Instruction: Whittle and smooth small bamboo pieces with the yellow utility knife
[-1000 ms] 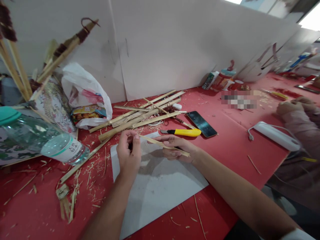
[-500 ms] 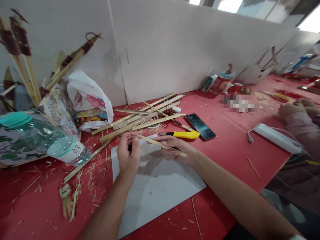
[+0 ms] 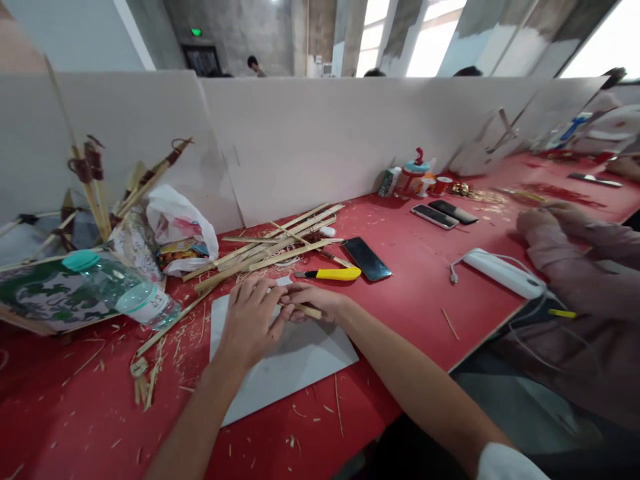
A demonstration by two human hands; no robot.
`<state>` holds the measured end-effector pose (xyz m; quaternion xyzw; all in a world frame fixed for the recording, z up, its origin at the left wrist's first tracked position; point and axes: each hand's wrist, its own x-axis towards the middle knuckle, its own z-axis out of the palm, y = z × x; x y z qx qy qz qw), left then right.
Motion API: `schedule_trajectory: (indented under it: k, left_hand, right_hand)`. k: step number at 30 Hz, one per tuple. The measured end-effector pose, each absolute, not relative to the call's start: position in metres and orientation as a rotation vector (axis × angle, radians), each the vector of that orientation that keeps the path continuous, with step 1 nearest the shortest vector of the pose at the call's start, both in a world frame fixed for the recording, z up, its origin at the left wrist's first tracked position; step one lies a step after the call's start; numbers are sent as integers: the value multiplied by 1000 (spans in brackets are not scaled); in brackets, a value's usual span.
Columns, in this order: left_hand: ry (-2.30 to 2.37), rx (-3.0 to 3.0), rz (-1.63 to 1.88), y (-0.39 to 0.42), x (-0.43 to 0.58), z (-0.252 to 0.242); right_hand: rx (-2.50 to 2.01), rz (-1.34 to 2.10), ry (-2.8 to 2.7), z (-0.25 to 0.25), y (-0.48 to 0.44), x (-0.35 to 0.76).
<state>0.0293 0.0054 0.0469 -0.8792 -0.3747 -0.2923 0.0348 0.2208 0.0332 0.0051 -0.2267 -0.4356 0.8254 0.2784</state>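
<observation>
My left hand (image 3: 253, 315) and my right hand (image 3: 315, 301) meet over a white sheet (image 3: 280, 363) on the red table (image 3: 415, 280). Both are closed on one thin bamboo strip (image 3: 309, 311), whose end pokes out under my right fingers. The left fingers cover most of the strip. A pile of split bamboo sticks (image 3: 273, 247) lies just beyond my hands. A yellow utility knife (image 3: 333, 274) and a dark phone (image 3: 367, 259) lie to the right of the pile.
A plastic water bottle (image 3: 120, 293) lies on its side at left, by a white bag (image 3: 177, 230) and upright bamboo pieces (image 3: 95, 187). Shavings litter the table. Another person's sleeved arm (image 3: 575, 267) rests at right near a white power strip (image 3: 503, 273). Two phones (image 3: 443, 213) lie further back.
The camera tilted up, showing the room beyond the white partitions. My hands came together and lowered toward the sheet; the strip, held spread between them before, is now mostly covered.
</observation>
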Motion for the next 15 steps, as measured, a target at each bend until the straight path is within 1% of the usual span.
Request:
schedule_trajectory:
  k: [2, 5, 6, 7, 8, 11, 12, 13, 15]
  left_hand:
    - [-1125, -2706, -764, -4, 26, 45]
    - [-1125, -2686, -724, -11, 11, 32]
    - [-1130, -2691, -730, -13, 5, 26]
    - [-1196, -2667, -780, -14, 0, 21]
    - [-1283, -2642, -841, -15, -5, 16]
    - [-1663, -2541, -1048, -20, -11, 6]
    - [-1800, -2532, -1159, -22, -10, 5]
    - [-1926, -2534, -1301, -24, -8, 5]
    - [-2140, -2546, -1650, -29, -1, 5]
  right_hand:
    - [-606, 2234, -1226, 5, 32, 221]
    - [-560, 2275, -1332, 12, 30, 223]
    - [-577, 2228, -1414, 16, 31, 225]
    - [-676, 2092, -1545, 21, 31, 227]
    - [-848, 1866, -1693, 25, 32, 230]
    - [-1420, 988, -1906, 34, 38, 245]
    - [-1539, 789, -1895, 35, 40, 251]
    - [-1617, 671, -1881, 35, 42, 258]
    - [-1728, 542, -1893, 33, 44, 269]
